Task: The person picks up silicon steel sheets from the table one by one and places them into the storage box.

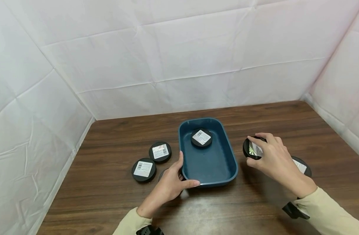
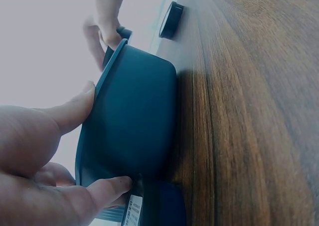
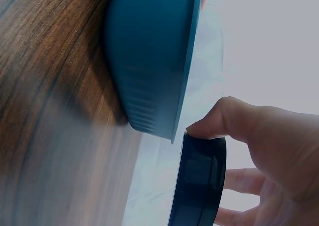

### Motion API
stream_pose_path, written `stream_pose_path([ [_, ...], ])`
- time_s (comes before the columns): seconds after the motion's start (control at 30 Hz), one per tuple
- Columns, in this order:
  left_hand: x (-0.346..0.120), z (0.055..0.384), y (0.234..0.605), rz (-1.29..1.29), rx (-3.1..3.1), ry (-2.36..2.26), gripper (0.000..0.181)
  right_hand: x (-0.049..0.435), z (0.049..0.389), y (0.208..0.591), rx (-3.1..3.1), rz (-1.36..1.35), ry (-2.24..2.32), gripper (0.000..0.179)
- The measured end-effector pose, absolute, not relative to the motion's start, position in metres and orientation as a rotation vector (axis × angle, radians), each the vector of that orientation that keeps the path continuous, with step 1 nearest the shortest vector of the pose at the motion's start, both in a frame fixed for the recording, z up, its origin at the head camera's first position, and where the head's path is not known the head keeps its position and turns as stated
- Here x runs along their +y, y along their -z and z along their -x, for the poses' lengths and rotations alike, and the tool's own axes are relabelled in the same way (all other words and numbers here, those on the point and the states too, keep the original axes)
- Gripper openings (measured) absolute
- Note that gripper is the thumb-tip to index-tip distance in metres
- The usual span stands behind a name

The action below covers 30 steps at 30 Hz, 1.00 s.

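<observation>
The right hand (image 1: 274,160) pinched a black disc (image 1: 253,150), raised, with the blue tray (image 1: 210,165) to its left. The left hand (image 1: 170,184), thumb and fingers spread apart, touched the tray's nearest corner; a second disc (image 1: 201,137) lay inside, beyond that hand.

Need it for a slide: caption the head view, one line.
Left hand against the blue tray, right hand gripping a black disc to the tray's right.

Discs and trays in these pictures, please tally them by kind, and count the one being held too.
Black round discs: 6, including one held by the right hand and one mostly hidden by the left hand
Blue tray: 1
Total: 7
</observation>
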<state>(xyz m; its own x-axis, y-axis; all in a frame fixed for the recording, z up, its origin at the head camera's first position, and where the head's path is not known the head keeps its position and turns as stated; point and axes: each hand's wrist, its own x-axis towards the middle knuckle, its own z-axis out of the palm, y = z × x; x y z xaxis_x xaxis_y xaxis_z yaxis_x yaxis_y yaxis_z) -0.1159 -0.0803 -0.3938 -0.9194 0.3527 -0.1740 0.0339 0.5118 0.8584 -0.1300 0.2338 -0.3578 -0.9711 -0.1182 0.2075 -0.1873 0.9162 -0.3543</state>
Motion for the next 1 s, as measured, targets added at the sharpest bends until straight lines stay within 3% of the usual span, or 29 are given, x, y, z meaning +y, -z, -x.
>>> stream_pose_path([
  [1.0,-0.081,0.116,0.392,-0.324,2.445,-1.343,0.110,0.215,0.126,0.349,-2.899,-0.252,-0.613,0.066],
])
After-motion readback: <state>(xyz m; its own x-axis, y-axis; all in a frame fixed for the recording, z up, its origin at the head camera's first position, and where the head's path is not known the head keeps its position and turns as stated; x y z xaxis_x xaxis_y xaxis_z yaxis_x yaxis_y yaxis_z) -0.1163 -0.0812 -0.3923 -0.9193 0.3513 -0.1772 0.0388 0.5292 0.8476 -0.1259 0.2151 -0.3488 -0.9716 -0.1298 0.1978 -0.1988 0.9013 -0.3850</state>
